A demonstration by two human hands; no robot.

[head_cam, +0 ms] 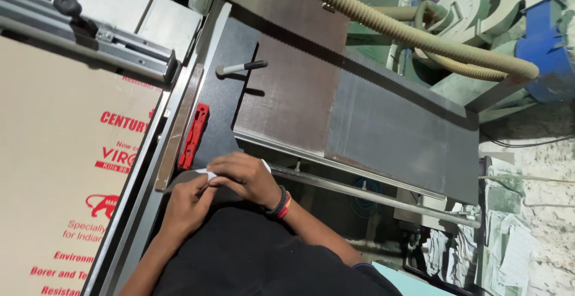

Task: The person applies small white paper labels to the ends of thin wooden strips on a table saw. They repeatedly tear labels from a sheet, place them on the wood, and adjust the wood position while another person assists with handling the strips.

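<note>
Both hands meet low centre of frame, just above the person's black shirt. Left hand [190,203] and right hand [244,178] are pressed together, fingers pinched on a small white scrap of paper [206,173]; most of it is hidden under the fingers, with a white corner also peeking out at the right hand's far side. Right wrist carries a dark and red band [281,204].

The paper sits at the near edge of the dark grey machine table [287,98]. Just beyond the hands, slightly left: a red plastic push block [193,136] lying along the metal rail. Further up the table: a black-handled marker-like tool [242,67].

Left side of frame: a large tan board with red print [54,152], with a grey metal fence [90,35] above it. Upper right: a beige corrugated hose [413,32] running diagonally.
</note>
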